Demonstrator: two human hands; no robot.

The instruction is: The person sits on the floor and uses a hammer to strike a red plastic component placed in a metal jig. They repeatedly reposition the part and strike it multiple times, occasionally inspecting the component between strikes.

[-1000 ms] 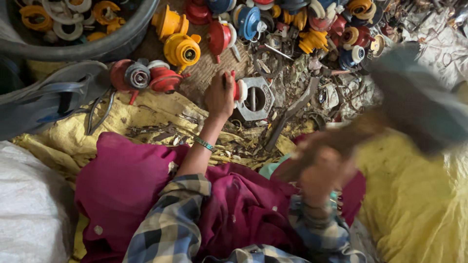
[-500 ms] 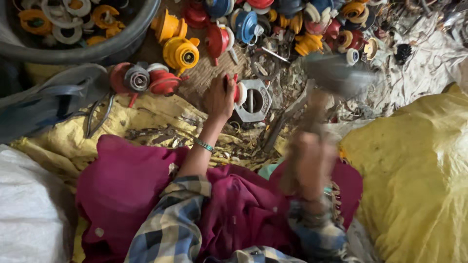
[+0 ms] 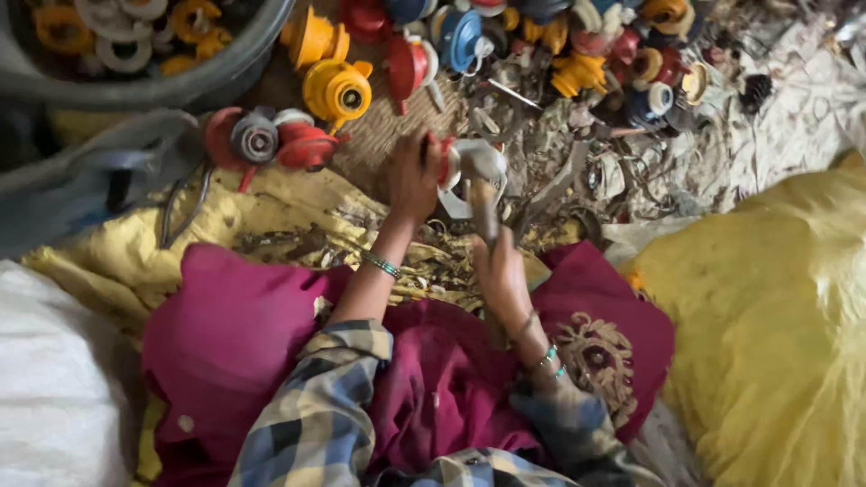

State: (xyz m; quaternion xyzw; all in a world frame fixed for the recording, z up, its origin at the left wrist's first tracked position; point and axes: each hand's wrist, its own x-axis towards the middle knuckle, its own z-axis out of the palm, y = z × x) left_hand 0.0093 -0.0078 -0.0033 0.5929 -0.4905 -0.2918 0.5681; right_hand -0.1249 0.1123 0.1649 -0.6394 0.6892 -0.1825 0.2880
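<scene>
Head view gives me a small red piece (image 3: 444, 160) pinched in the left hand (image 3: 413, 176) against a grey metal block (image 3: 478, 171), while the right hand (image 3: 499, 271) clamps a hammer handle (image 3: 484, 209) on it (blurred). I see a dark round tub (image 3: 180, 81) of yellow and white rings (image 3: 117, 27) up left, red and yellow plastic spools (image 3: 334, 86) around, a yellow sack (image 3: 767, 316) right.

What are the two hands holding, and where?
Left hand grips a small red part by its edge; right hand holds a hammer by its handle.
</scene>
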